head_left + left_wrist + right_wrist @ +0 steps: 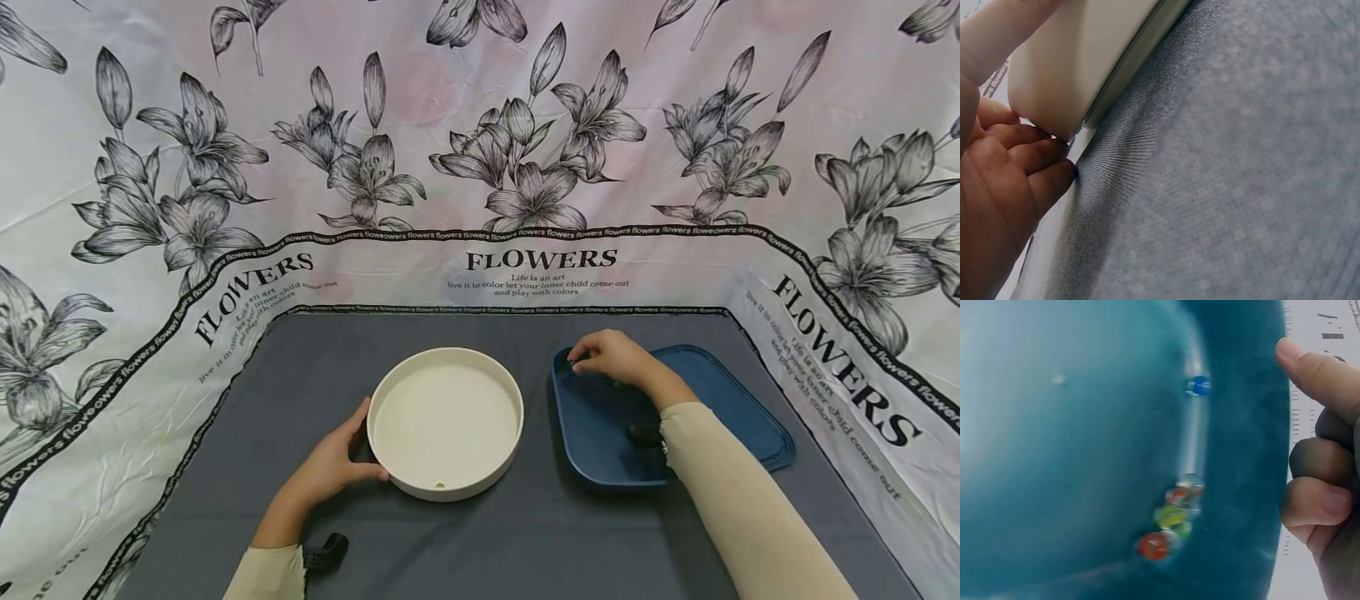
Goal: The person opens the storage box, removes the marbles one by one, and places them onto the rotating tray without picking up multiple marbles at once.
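Right grip [618, 357], fingers bent — can't tell if holding anything — is at the far-left corner of the tray [600, 467], marbles [1172, 516] inside; left grip [330, 471], unclenched, touches the bowl [446, 408]. Apparently picking marbles; next likely needs a sure pinch.

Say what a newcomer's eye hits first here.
First the pale dish, mid-picture in the head view, the left hand at its left side. Next the blue tray to its right, the right hand at its far left corner; the right wrist view shows bright marbles inside its edge. Beyond both, printed lilies and FLOWERS lettering.
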{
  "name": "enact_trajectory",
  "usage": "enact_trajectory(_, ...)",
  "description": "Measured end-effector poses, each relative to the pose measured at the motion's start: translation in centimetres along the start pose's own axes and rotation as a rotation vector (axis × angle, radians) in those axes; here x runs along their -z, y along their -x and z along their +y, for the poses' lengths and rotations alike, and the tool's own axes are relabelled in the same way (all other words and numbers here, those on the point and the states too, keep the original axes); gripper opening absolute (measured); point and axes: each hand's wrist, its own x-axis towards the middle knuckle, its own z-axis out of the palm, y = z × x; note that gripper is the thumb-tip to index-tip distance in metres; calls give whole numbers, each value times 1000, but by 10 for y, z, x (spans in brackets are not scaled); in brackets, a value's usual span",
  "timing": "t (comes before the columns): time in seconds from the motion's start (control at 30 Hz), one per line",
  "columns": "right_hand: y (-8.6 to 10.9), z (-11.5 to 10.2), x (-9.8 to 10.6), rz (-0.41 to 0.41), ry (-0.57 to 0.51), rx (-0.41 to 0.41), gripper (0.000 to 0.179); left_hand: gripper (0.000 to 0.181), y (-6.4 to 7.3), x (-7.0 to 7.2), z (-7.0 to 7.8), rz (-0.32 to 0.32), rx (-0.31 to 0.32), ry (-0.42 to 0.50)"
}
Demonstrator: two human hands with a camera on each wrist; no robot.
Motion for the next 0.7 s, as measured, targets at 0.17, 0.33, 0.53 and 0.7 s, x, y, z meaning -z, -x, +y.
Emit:
enact_trajectory(0.17, 0, -14, 10, 40, 29, 26, 21, 129, 1, 2, 1, 4, 0, -1)
enact_trajectory(0.33, -1, -26, 13, 52, 45, 79, 23, 129, 1, 3, 2, 9, 4, -7)
enact_trajectory(0.53, -7, -43, 10, 31, 41, 128, 21, 129, 0, 0, 0, 3, -9, -14)
enact_trajectory(0.7, -14, -63, 10, 32, 29, 164, 19, 128, -1, -1, -2, 15, -12, -20)
